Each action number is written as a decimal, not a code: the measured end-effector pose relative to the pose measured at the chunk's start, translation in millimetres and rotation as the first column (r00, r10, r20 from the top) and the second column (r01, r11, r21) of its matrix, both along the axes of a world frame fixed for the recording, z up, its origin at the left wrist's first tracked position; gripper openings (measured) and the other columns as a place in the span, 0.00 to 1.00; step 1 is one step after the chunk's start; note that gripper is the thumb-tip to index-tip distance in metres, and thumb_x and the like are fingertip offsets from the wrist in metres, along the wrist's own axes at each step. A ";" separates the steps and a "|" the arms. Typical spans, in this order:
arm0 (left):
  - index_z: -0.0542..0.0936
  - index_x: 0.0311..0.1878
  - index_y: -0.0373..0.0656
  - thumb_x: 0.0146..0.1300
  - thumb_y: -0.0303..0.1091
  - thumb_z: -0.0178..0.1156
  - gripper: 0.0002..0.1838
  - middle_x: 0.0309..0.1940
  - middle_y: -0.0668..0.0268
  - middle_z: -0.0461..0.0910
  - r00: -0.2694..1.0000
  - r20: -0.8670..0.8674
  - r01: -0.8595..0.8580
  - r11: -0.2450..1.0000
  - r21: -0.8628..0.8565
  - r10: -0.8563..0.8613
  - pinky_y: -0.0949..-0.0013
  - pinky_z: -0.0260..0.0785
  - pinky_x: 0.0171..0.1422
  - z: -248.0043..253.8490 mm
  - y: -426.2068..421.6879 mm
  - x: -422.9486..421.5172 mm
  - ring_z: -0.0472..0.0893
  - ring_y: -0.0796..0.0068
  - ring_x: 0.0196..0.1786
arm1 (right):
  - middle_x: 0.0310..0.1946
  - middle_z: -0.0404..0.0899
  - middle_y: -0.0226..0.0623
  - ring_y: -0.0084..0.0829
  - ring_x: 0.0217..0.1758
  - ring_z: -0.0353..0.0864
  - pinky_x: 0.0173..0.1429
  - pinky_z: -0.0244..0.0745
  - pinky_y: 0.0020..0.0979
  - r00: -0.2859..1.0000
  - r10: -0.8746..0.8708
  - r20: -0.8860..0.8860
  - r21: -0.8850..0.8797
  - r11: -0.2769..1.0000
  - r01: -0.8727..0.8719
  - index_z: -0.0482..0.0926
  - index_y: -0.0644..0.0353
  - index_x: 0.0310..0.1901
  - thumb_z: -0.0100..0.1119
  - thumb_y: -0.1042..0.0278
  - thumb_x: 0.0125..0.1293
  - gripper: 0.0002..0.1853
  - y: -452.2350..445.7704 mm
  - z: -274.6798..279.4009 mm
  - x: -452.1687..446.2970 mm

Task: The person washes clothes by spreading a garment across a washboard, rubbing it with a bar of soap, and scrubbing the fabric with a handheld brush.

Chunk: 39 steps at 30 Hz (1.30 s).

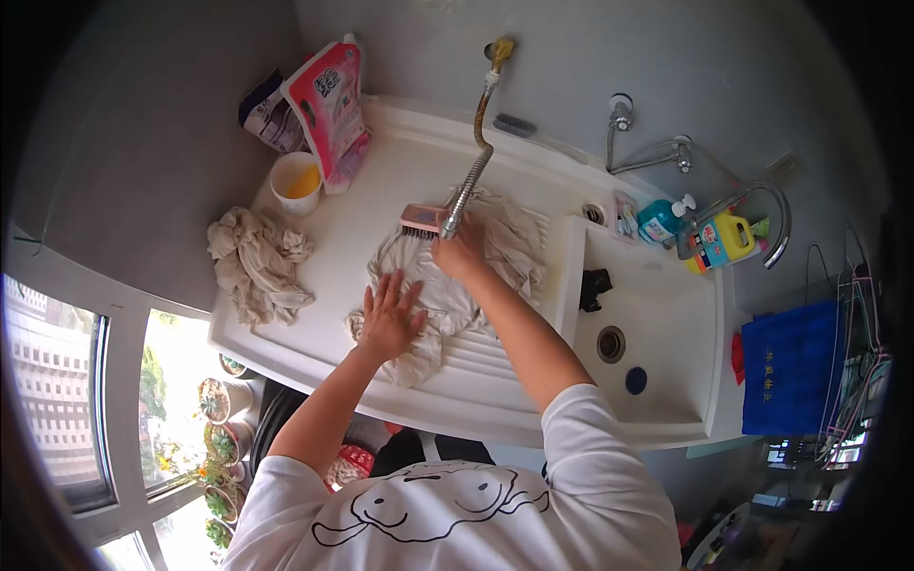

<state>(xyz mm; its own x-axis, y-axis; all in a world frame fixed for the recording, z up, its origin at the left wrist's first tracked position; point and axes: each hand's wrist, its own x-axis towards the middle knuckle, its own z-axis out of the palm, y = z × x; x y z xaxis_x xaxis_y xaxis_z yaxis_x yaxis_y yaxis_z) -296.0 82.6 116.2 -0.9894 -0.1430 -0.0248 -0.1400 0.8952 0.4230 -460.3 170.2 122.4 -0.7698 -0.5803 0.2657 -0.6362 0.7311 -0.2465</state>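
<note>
Softly crumpled cloth (449, 297) beneath a splayed left hand (387, 322).

Potted plants (225, 443) stand beside a window (59, 381), hangers (845, 366) beside a blue bag (788, 369)

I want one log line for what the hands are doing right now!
left hand: spread on pale cloth | right hand: holding pink brush over pale cloth | second cloth: bunched at left on white counter

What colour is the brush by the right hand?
The brush is pink, with dark bristles; it shows best in the head view.
</note>
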 end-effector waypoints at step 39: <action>0.68 0.56 0.55 0.50 0.53 0.56 0.29 0.64 0.53 0.48 0.995 0.099 0.020 1.000 0.001 -0.020 0.47 0.34 0.66 17.3 -12.4 24.4 0.46 0.54 0.67 | 0.37 0.69 0.47 0.45 0.35 0.74 0.36 0.72 0.40 0.995 -0.009 0.103 -0.054 0.998 0.014 0.65 0.45 0.46 0.57 0.62 0.47 0.22 37.0 14.8 -57.5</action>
<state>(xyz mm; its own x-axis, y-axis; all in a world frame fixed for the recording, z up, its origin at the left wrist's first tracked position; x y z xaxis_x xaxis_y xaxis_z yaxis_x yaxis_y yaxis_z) -271.6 70.2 133.5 -0.9848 -0.1236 -0.1224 -0.1634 0.8982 0.4081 -517.8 207.3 137.2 -0.8011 -0.5582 0.2159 -0.5972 0.7219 -0.3495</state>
